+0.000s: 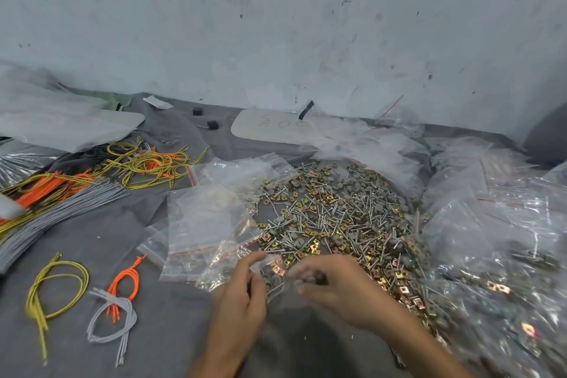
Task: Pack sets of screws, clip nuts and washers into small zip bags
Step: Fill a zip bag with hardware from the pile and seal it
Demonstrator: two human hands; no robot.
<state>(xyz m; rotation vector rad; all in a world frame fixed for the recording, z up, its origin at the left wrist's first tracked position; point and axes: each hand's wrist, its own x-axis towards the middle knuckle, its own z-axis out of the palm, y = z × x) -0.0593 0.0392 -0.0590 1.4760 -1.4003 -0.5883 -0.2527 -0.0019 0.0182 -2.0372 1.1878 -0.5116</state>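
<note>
My left hand [242,294] pinches a bag [271,275] at 6 o'clock. I cannot tell my right hand [334,282] grip. The screw pile [334,215] lies at 12, wires [147,163] at 9, full bags [491,224] at 3. The card [270,126] writing is unclear.

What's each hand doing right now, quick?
Left hand: pinching the small zip bag.
Right hand: fingers curled by the bag's other edge; too blurred to tell what it grips.
</note>
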